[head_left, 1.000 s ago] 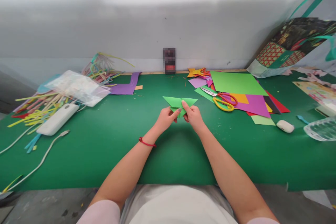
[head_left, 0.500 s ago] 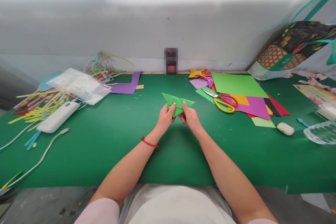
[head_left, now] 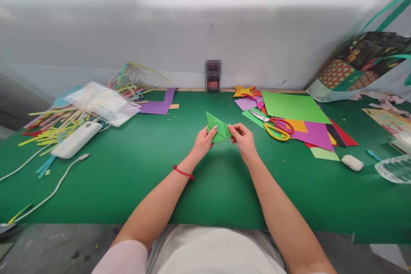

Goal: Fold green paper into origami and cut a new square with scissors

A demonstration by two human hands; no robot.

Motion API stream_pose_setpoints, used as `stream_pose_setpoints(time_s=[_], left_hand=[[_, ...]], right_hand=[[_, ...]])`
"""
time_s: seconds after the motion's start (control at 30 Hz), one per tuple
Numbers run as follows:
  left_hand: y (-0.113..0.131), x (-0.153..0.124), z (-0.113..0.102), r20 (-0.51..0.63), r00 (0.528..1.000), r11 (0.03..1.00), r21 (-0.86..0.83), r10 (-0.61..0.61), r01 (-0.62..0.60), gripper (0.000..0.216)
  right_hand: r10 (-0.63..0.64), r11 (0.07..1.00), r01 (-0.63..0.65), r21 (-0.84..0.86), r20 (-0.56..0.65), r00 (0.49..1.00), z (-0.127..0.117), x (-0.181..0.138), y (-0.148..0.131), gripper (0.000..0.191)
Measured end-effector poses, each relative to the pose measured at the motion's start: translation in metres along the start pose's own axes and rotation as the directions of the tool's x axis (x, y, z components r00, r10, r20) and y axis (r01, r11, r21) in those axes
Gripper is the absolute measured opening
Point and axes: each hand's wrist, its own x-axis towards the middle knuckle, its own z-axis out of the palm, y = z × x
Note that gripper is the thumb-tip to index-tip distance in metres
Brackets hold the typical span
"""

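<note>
- Green paper piece (head_left: 221, 129), folded w/ sharp points, held up over the green tabletop (head_left: 128, 175), L of the scissors (head_left: 268, 120) & slightly nearer the wearer.
- L hand (head_left: 203, 142): clamped on the piece's L part, thumb flat on top, fingers mostly hidden underneath.
- R hand (head_left: 243, 139), between piece & scissors: thumb + forefinger pinched on the R end, other fingers curled.
- Handling (judgement): v. light, fairly stiff along the folded layers, soft at single-layer tips; not very slippery, but creases or tears easily. Best hold prob. the thick folded middle, thumb on top, fingers under; go gently on the points.
- Coloured sheets, incl. a bright green one (head_left: 295, 107), lie under, behind & R of the scissors; orange folded shape (head_left: 245, 91) behind them, a bit L.
- White rounded case (head_left: 352, 162), R & nearer than the scissors: lid looks down, contents n/v.
- Clear plastic container (head_left: 394, 169), farther R, cut off by the view's edge; can't tell what's inside.
- Patterned tote bag (head_left: 337, 75), R & well behind the scissors, tilted by the wall: dark bunched material (head_left: 367, 49) at its mouth, rest hidden.
- Clear plastic bag (head_left: 102, 102), well L of the scissors, atop coloured strips (head_left: 48, 137); contents unclear.
</note>
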Motion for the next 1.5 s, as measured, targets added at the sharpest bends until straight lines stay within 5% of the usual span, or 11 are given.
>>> stream_pose_setpoints(time_s=[0.43,0.7,0.97,1.2,1.5], left_hand=[[-0.003,0.005,-0.004,-0.004,0.999,0.998,0.060,0.033,-0.033,0.042],[0.000,0.003,-0.008,0.231,0.970,0.988,0.153,-0.071,0.036,0.036],[0.004,-0.002,-0.008,0.416,0.902,0.975,0.223,-0.115,0.021,0.034],[0.001,-0.001,-0.008,0.463,0.880,0.973,0.232,-0.105,-0.006,0.040],[-0.007,0.006,-0.005,0.325,0.946,0.989,0.140,-0.004,-0.044,0.044]], right_hand=[[0.046,0.997,-0.040,-0.071,0.086,0.995,-0.001,-0.002,0.002,0.039],[-0.103,0.895,0.157,-0.419,0.149,0.984,-0.016,0.001,-0.002,0.046],[0.110,0.976,-0.021,-0.215,0.414,0.903,-0.026,0.004,-0.010,0.046],[0.180,0.960,-0.040,-0.276,0.505,0.844,-0.030,0.003,-0.014,0.050],[-0.074,0.914,0.169,-0.368,0.261,0.963,-0.018,0.007,0.003,0.047]])
